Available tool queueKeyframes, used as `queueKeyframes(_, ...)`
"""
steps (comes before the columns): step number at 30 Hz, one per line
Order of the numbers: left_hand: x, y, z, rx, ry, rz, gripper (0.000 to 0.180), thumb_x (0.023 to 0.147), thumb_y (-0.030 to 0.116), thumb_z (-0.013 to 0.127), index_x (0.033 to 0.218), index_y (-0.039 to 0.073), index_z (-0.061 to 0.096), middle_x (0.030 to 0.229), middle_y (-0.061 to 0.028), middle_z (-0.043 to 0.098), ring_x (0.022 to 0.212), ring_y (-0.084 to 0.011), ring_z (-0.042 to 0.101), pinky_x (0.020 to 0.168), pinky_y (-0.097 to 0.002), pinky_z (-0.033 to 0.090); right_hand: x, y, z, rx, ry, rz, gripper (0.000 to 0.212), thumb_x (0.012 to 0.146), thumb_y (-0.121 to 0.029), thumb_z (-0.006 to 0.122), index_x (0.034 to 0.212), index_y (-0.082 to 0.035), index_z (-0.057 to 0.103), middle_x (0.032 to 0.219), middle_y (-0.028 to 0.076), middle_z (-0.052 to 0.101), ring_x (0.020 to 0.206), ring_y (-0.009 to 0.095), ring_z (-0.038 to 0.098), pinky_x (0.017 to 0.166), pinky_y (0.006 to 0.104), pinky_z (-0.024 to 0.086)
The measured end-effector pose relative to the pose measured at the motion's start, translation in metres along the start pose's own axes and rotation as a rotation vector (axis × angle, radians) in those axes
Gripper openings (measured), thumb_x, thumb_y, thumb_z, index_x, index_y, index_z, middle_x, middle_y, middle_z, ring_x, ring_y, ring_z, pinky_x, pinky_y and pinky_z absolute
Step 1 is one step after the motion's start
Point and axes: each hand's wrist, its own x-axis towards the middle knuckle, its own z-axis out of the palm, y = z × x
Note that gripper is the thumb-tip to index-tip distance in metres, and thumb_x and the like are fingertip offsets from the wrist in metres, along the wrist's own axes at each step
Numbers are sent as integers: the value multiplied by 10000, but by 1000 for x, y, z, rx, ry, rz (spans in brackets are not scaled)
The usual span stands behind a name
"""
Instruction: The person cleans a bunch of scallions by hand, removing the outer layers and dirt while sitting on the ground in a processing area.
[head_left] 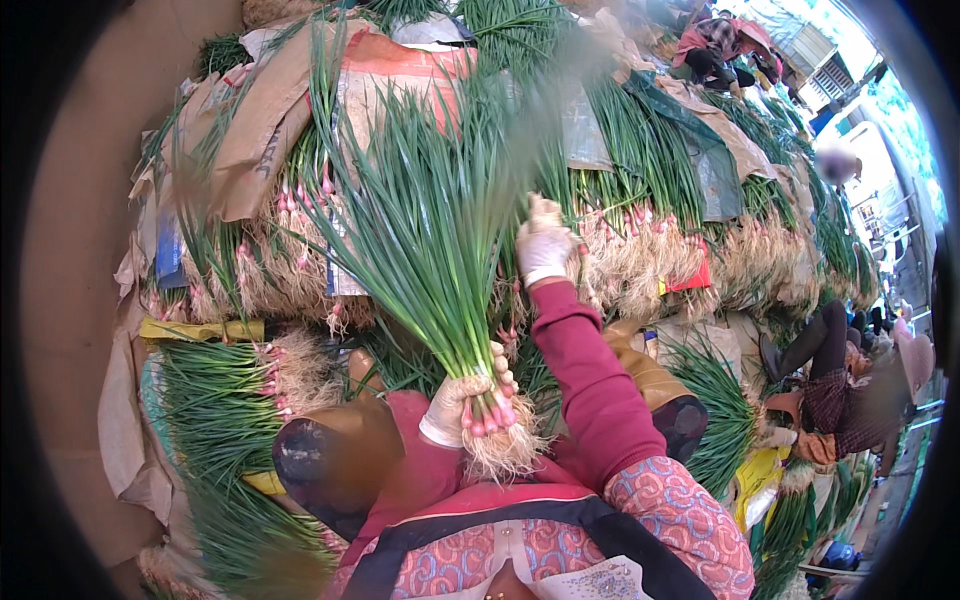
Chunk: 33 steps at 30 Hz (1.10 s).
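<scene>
Near my lap, my left hand (452, 403), in a pale glove, is closed around a thick bunch of spring onions (430, 270). Its pink bulbs and tangled pale roots (500, 448) hang below my fingers, and the long green leaves fan upward and away. My right hand (545, 242), also gloved, is stretched forward to the right of this bunch. Its fingers are curled closed beside the leaves, next to the row of piled onions. Whatever they grip, if anything, is hidden; the leaves just above that hand are blurred.
Rows of spring onions (640, 250) lie ahead, partly covered by brown sacking (255, 130). More bunches (215, 390) are piled at my left. My boots (335, 460) stand either side. A person (875, 385) sits at the right; another person (725, 45) bends at the far right.
</scene>
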Motion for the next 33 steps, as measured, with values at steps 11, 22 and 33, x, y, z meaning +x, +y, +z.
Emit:
queueKeyframes(11, 3, -2, 1, 32, 22, 25, 527, 729, 56, 657, 1199, 31, 419, 988, -66, 556, 909, -212, 568, 843, -375, 484, -40, 39, -41, 644, 45, -21, 334, 868, -282, 528, 1087, -42, 606, 1085, 157, 607, 975, 275, 598, 852, 320, 460)
queueKeyframes(22, 6, -4, -2, 43, 24, 17, 553, 721, 53, 671, 1209, 29, 412, 986, -71, 556, 917, -220, 571, 848, -395, 482, -7, 88, -32, 696, -95, 184, 221, 835, -170, 551, 977, -16, 620, 740, 94, 612, 600, 124, 538, 574, 284, 457)
queueKeyframes(33, 5, -2, -3, 41, -2, 34, 544, 726, 57, 664, 1206, 25, 409, 988, -69, 557, 918, -215, 571, 851, -391, 486, 11, 131, -62, 917, 3, 265, 305, 928, -254, 448, 963, -2, 616, 710, 53, 614, 524, 82, 516, 471, 223, 422)
